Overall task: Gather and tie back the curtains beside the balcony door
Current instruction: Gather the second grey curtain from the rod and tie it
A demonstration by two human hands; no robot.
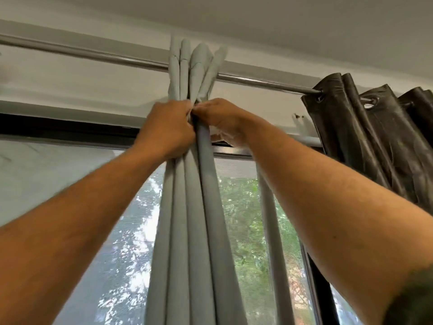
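Note:
A pale grey-blue curtain (pixel 194 219) hangs in tight folds from the metal rod (pixel 121 58) at the centre of the view. Both my arms reach up to it. My left hand (pixel 167 127) is closed around the bunched folds just under the rod. My right hand (pixel 221 118) pinches the same bundle from the right side, its fingertips meeting those of the left hand. One loose fold (pixel 269 207) hangs apart to the right, behind my right forearm. Whether a tie sits between my fingers is hidden.
A dark brown eyelet curtain (pixel 365 137) hangs bunched on the rod at the right. Behind the curtains a glass door with a black frame (pixel 70 127) shows green trees (pixel 243 207) outside. The white ceiling (pixel 257 24) is close above the rod.

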